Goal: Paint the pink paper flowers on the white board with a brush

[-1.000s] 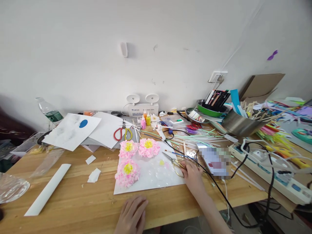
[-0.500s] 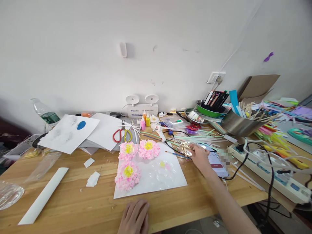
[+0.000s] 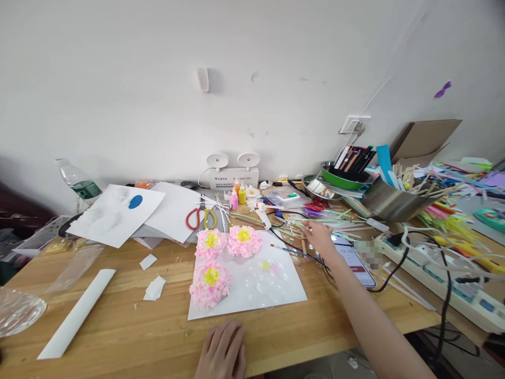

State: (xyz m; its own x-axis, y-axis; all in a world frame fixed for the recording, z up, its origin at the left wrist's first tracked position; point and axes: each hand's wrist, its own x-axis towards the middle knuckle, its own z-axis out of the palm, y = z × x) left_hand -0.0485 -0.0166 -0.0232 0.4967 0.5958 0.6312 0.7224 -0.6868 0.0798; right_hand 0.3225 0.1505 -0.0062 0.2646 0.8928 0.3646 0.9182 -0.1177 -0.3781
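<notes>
My left hand [image 3: 223, 350] lies flat on the wooden table at its front edge, fingers loosely together, holding nothing visible. Just beyond it is a white sheet [image 3: 240, 305] bearing three fluffy pink flowers with yellow centres: one in front [image 3: 210, 281], one behind it [image 3: 211, 242] and another to the right [image 3: 244, 240]. Clear shiny blobs [image 3: 256, 279] and small yellow and pink paint spots cover the sheet's right part. Over the clutter to the right, my right hand [image 3: 319, 239] has its fingertips pinched together; what they grip is too small to name. A paintbrush [image 3: 290, 250] lies near it.
A phone [image 3: 357, 268] and a power strip [image 3: 445, 287] with cables lie right. Red-and-yellow-handled pliers [image 3: 201, 217], paint bottles [image 3: 234, 200] and a glue gun [image 3: 262, 215] are behind the flowers. A metal pot [image 3: 390, 200] holds sticks. A rolled paper [image 3: 79, 316] lies left.
My right hand has moved slightly farther back and left over the clutter, and gold metal handles seen at its fingertips no longer show clearly. My left hand stays put. The view has shifted a little.
</notes>
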